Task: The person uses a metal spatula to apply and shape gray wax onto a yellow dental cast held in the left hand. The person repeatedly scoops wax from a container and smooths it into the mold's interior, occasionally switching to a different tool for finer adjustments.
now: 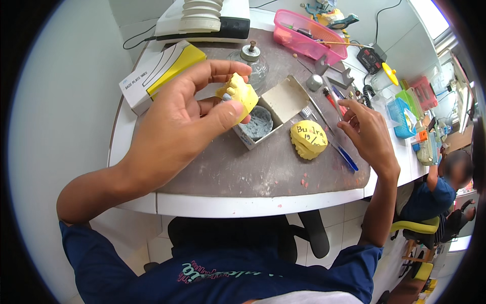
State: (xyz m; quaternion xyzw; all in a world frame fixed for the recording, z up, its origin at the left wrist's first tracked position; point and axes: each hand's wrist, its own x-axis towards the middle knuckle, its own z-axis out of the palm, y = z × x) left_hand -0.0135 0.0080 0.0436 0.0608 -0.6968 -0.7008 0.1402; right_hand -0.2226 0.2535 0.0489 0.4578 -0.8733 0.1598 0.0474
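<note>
My left hand (169, 114) is closed around a yellow plaster dental cast (245, 97), thumb in front and fingers behind, holding it above the mat. A small blue-grey patch (227, 97) shows among the cast's teeth. My right hand (369, 133) has its fingertips pinched on a slim pale tool (336, 105), over pens and thin instruments; its far end blends into them. Below the left hand stands a small open carton (264, 140) holding a round grey textured piece (256, 123). Another yellow cast (309, 144), with handwriting, lies between the hands. A blue pen (347, 157) lies beside it.
A glass spirit lamp (259, 68) stands behind the carton. A white-and-yellow wax box (147, 76) lies at far left. A pink basket (309, 49) of tools and a grey metal stand (336, 74) are at the back. Another person (428, 195) sits far right.
</note>
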